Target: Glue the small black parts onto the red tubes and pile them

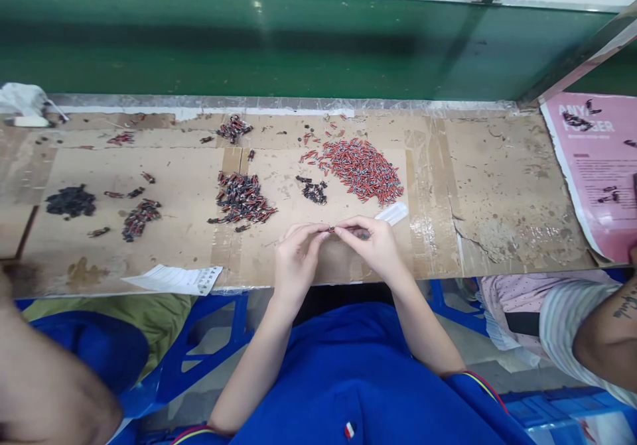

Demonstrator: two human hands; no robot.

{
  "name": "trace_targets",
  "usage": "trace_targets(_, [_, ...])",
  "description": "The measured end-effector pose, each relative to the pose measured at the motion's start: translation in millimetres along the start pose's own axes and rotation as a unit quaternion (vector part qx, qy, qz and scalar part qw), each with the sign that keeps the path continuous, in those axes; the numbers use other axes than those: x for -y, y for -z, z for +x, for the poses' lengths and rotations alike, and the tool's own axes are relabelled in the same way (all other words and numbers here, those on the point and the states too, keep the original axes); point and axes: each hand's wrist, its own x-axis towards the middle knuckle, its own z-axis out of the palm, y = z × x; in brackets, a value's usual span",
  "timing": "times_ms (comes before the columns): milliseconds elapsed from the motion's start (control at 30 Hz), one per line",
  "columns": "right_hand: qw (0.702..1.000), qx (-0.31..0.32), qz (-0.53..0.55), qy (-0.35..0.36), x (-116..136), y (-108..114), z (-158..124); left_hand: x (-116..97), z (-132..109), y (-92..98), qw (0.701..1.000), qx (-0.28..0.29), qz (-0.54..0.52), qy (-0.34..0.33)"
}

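Fingertip to fingertip, my left hand [297, 254] and my right hand [371, 243] meet above the front of the cardboard-covered bench. Both are closed in a pinch on one small reddish-dark part [332, 230], too small to make out its kind. Beyond my right hand lies a big heap of small red parts with silvery ends [362, 170]. A small cluster of black parts [313, 190] sits left of that heap. Farther left is a pile of black-and-red pieces [243, 198]. A clear plastic piece [393, 213] lies just behind my right hand.
A black heap [70, 201] and a smaller black-and-red pile [141, 219] lie at the left. A paper sheet [174, 279] overhangs the front edge. Co-workers' arms show at left [44, 372] and right [610, 322]. A green panel [279, 44] closes the back; a pink sheet [592, 180] lies right.
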Motion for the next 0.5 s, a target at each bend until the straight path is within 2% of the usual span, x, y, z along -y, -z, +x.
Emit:
trace_targets(233, [0.997,-0.011,0.065,-0.040,-3.4,-7.1,-4.2,-1.2,0.8,-1.0,0.994,-0.003,-0.079,0.076])
trace_targets(367, [0.997,-0.031,0.066,-0.015,-3.0,-8.0,-4.8,-3.7,3.3,0.8,0.985,0.024,-0.123,0.117])
trace_targets(500, [0.998,-0.033,0.056,0.011,-1.7,-6.9,-4.5,-6.1,3.4,1.2,0.982,0.028,-0.137,0.129])
